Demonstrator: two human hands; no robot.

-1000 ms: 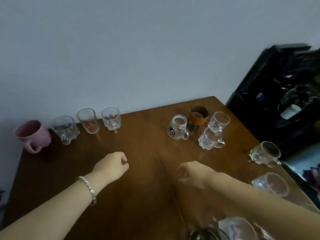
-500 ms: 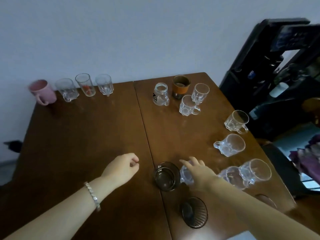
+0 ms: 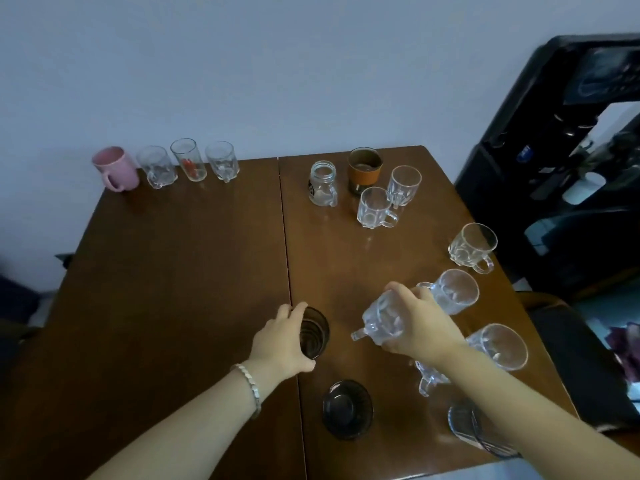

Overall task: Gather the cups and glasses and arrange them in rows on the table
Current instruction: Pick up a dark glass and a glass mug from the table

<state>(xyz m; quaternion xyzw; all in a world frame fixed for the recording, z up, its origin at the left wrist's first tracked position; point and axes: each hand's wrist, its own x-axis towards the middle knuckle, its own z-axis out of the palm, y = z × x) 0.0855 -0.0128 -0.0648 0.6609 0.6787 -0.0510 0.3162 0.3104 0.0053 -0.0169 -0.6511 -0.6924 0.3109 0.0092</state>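
Observation:
My left hand [image 3: 281,344] wraps around a dark smoked glass [image 3: 314,332] standing near the table's centre seam. My right hand [image 3: 420,325] grips a clear glass mug [image 3: 382,318], tilted with its handle pointing left. A row along the far left edge holds a pink mug [image 3: 117,168] and three clear glasses [image 3: 188,164]. At the far right stand a jar mug [image 3: 322,183], a brown cup [image 3: 364,170] and two clear mugs [image 3: 375,207]. More clear mugs [image 3: 472,245] sit along the right side, one [image 3: 455,292] just behind my right hand.
A dark glass saucer [image 3: 347,414] lies near the front edge. Another dark ribbed glass piece [image 3: 465,424] is partly hidden under my right forearm. The brown wooden table [image 3: 173,271] meets a pale wall at the back. Black furniture [image 3: 554,168] stands to the right.
My left hand moved right and closed around the dark glass. My right hand took hold of the clear mug beside it and tipped it up. The view shifted downward earlier.

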